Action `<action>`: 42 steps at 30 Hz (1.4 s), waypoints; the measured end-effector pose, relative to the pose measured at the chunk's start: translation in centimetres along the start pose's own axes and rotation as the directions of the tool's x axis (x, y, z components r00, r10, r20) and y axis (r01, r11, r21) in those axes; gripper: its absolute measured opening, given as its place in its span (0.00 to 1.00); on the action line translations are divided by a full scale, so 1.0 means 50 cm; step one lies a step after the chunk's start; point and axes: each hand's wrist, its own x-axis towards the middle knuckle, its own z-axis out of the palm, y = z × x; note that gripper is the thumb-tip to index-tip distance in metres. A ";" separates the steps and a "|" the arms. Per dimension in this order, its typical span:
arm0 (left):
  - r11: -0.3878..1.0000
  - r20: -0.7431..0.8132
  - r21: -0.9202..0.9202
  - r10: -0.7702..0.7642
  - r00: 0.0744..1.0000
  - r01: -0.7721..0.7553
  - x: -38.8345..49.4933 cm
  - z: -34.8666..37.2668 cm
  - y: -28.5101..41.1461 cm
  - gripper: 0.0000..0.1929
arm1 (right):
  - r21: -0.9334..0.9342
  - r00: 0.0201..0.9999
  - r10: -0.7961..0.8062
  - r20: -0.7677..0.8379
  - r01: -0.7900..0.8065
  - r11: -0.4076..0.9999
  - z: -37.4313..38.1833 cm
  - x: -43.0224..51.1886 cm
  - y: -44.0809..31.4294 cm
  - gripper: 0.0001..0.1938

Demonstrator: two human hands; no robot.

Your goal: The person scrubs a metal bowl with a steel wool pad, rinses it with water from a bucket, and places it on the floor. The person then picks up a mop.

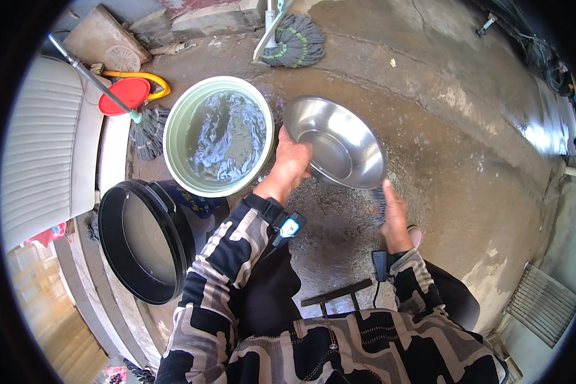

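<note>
A shiny stainless steel basin [333, 144] is tilted above the wet floor. My left hand [293, 156] grips its left rim, thumb on the inside. My right hand [395, 216] is at the basin's lower right edge and holds a greyish scrubber or brush [378, 206], partly hidden behind the hand and basin. Left of the basin is a pale green tub [172, 158] with murky, sudsy water [230, 139] in it. A black bucket [185, 249] with cloudy liquid [149, 240] stands below the tub, closer to me on the left.
A grey string mop [295, 43] rests on the floor beyond the basin. Another mop [149, 132] stands left of the tub near a red lid [125, 96] and a yellow hose [158, 84]. Steps [110, 288] run along the left. A metal rack [542, 302] lies at the lower right.
</note>
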 end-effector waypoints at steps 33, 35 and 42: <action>0.678 0.514 -0.656 0.081 0.854 0.331 0.034 -0.145 0.162 0.18 | 0.329 0.921 -0.020 0.390 -0.119 0.937 0.107 0.110 -0.085 0.16; 0.830 0.363 -0.534 0.055 0.930 0.160 -0.018 -0.071 0.189 0.19 | 0.414 0.916 -0.018 0.401 -0.163 0.896 0.114 0.118 -0.084 0.16; 0.881 -0.254 -0.304 0.291 0.922 -0.362 -0.038 -0.078 0.151 0.16 | 0.721 0.961 0.011 0.276 -0.214 0.659 0.118 0.157 -0.102 0.13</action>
